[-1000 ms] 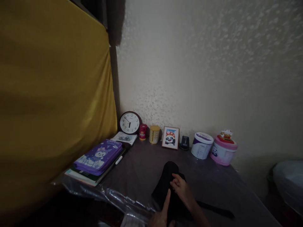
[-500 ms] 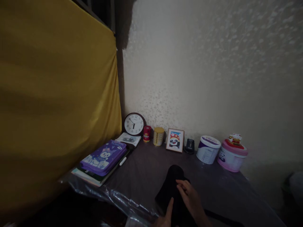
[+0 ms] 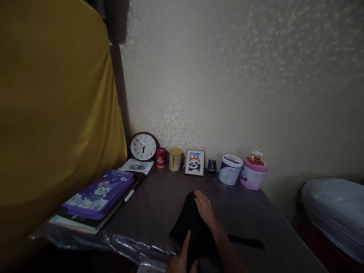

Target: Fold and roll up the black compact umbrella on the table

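A folded black cloth piece (image 3: pixel 186 218) lies on the near part of the table, with a black strap (image 3: pixel 247 241) stretching out to its right. My right hand (image 3: pixel 205 209) rests on the far right edge of the cloth, open, fingers stretched and lying flat. Lower down, my left hand (image 3: pixel 182 259) touches the cloth's near part with its index finger pointing forward and its thumb apart. The bottom edge of the picture cuts off the rest of that hand. What kind of article the cloth is, I cannot tell.
A purple cartoon case (image 3: pixel 99 193) lies on books at left, beside a white marker (image 3: pixel 129 195). Along the wall stand a clock (image 3: pixel 144 147), red can (image 3: pixel 160 157), yellow tin (image 3: pixel 175 160), panda picture frame (image 3: pixel 195 162), dark small object (image 3: pixel 211 167), white tub (image 3: pixel 230 170) and pink tub (image 3: pixel 253 176).
My right hand has gone from bent, gathered fingers over the cloth's middle to lying flat at its far edge. The view has swung right, showing a covered white bulk there.
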